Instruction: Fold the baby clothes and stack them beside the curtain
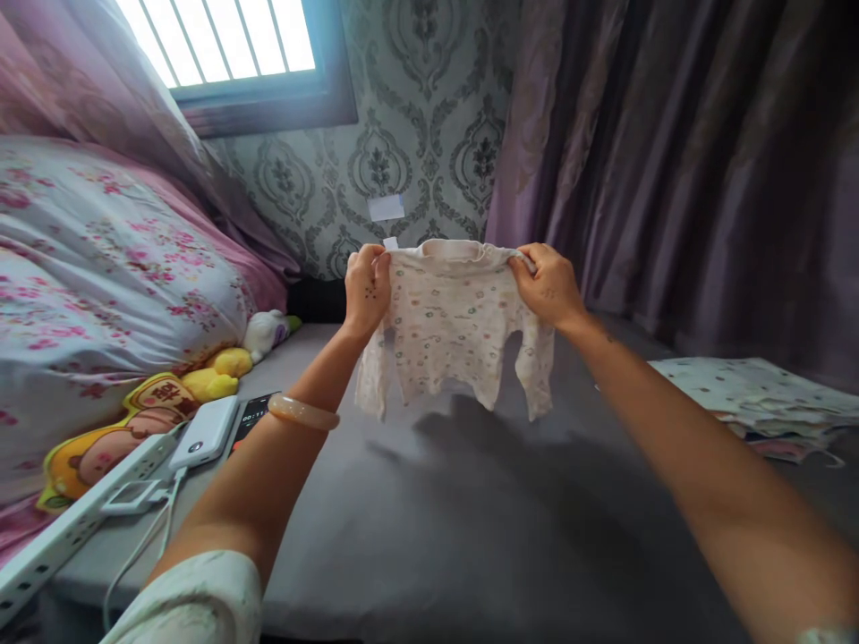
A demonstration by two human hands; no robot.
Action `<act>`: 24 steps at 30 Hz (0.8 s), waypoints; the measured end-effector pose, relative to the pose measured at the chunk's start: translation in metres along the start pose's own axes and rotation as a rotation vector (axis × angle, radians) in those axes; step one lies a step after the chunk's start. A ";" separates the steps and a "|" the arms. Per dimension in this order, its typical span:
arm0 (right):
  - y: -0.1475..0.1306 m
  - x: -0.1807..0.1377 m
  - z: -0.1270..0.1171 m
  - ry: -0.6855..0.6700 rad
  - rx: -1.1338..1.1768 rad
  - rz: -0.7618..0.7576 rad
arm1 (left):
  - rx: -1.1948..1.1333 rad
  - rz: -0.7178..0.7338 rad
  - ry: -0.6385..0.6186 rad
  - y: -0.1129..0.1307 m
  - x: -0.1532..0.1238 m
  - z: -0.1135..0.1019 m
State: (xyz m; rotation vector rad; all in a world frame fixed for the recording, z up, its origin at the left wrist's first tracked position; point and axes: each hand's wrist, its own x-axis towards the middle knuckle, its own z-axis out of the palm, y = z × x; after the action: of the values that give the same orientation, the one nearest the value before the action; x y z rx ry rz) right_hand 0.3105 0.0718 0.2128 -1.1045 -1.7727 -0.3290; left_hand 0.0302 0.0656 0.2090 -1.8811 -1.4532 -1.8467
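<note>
A small white long-sleeved baby shirt (456, 313) with a scattered print hangs spread out in the air above the grey bed surface (429, 528). My left hand (368, 288) pinches its left shoulder, and my right hand (547, 282) grips the right shoulder. The neckline faces up between them, while both sleeves and the hem dangle freely. Below, the shirt and arms cast a dark shadow on the grey cover. A pale bangle (304, 412) circles my left wrist.
Folded printed clothes (758, 394) lie at the right. On the left are a white power strip (87, 514), a power bank (205, 431), a phone (252, 420) partly behind my forearm, plush toys (211, 376) and floral bedding (114, 277). Curtains (671, 161) hang at the back right.
</note>
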 end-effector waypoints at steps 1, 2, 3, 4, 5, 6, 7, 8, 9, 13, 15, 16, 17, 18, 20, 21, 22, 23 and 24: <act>-0.004 -0.005 -0.004 0.020 -0.042 -0.038 | 0.033 0.036 0.037 0.003 -0.004 -0.004; -0.008 -0.011 -0.008 0.027 -0.081 -0.066 | 0.053 0.065 0.060 0.005 -0.009 -0.009; -0.011 -0.017 -0.013 0.026 -0.117 -0.083 | 0.067 0.091 0.070 0.008 -0.014 -0.014; -0.014 -0.022 -0.019 0.019 -0.149 -0.090 | 0.084 0.121 0.072 0.010 -0.019 -0.020; -0.016 -0.028 -0.025 0.008 -0.174 -0.094 | 0.112 0.156 0.067 0.012 -0.024 -0.027; -0.018 -0.033 -0.031 -0.008 -0.190 -0.099 | 0.151 0.196 0.060 0.014 -0.029 -0.036; -0.020 -0.037 -0.037 -0.025 -0.195 -0.108 | 0.202 0.241 0.059 0.017 -0.033 -0.044; -0.022 -0.040 -0.043 -0.042 -0.188 -0.122 | 0.256 0.287 0.060 0.019 -0.036 -0.054; -0.024 -0.042 -0.050 -0.053 -0.173 -0.142 | 0.303 0.332 0.066 0.022 -0.038 -0.063; -0.036 -0.038 -0.075 -0.028 -0.087 -0.247 | 0.391 0.505 0.055 0.037 -0.029 -0.098; -0.042 -0.031 -0.085 -0.060 -0.038 -0.254 | 0.380 0.547 0.009 0.042 -0.019 -0.108; -0.044 -0.027 -0.087 -0.108 -0.010 -0.233 | 0.359 0.542 -0.037 0.043 -0.013 -0.110; -0.045 -0.024 -0.087 -0.172 0.017 -0.198 | 0.335 0.520 -0.101 0.041 -0.009 -0.110; -0.043 -0.023 -0.085 -0.247 0.040 -0.156 | 0.313 0.486 -0.181 0.036 -0.006 -0.107; -0.035 -0.023 -0.072 -0.399 0.075 -0.082 | 0.287 0.399 -0.374 0.017 -0.008 -0.095; -0.028 -0.026 -0.061 -0.474 0.084 -0.060 | 0.285 0.356 -0.477 0.003 -0.012 -0.086; -0.019 -0.031 -0.048 -0.537 0.086 -0.056 | 0.281 0.307 -0.571 -0.013 -0.020 -0.075; -0.009 -0.037 -0.033 -0.612 0.084 -0.063 | 0.268 0.269 -0.660 -0.031 -0.029 -0.063; 0.001 -0.045 -0.017 -0.672 0.077 -0.070 | 0.268 0.234 -0.731 -0.049 -0.041 -0.050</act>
State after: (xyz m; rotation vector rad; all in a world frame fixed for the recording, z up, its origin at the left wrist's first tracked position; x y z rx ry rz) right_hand 0.3261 0.0376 0.1833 -1.1803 -2.3900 0.0899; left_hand -0.0295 0.0365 0.1626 -2.5635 -1.4541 -0.8277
